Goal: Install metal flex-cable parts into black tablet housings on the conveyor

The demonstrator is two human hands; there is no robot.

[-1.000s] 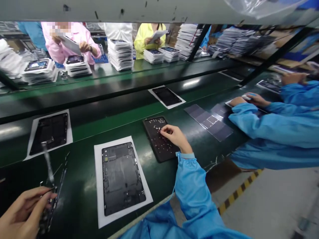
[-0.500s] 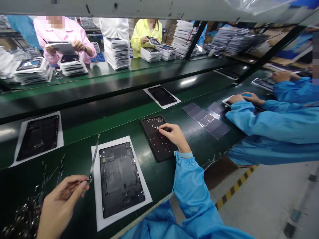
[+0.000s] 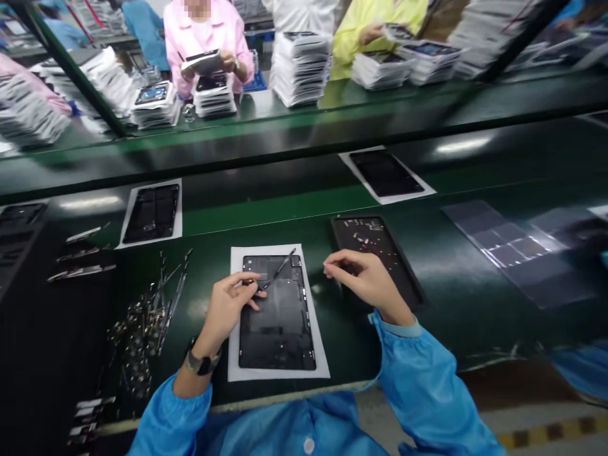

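A black tablet back housing (image 3: 278, 316) lies on a white sheet (image 3: 277, 373) in front of me on the green conveyor. My left hand (image 3: 231, 305) rests on its upper left part and pinches a thin dark flex strip (image 3: 278, 271) that slants up over the housing's top edge. My right hand (image 3: 365, 280) hovers just right of the sheet, fingers pinched together, over the near end of a black parts tray (image 3: 380, 250) dotted with small pieces. Whether it holds a piece I cannot tell.
A pile of thin strips (image 3: 147, 316) lies left of the sheet. Other housings on white sheets (image 3: 152, 212) (image 3: 386, 173) sit farther along the belt. Across the line, people in pink (image 3: 206, 31) and yellow handle tablets beside tall stacks (image 3: 301, 66). Grey film sheets (image 3: 508, 244) lie at right.
My view has swung left and down. My left hand carried the strip from the pile onto the housing. My right hand drew back from the tray's middle toward the sheet.
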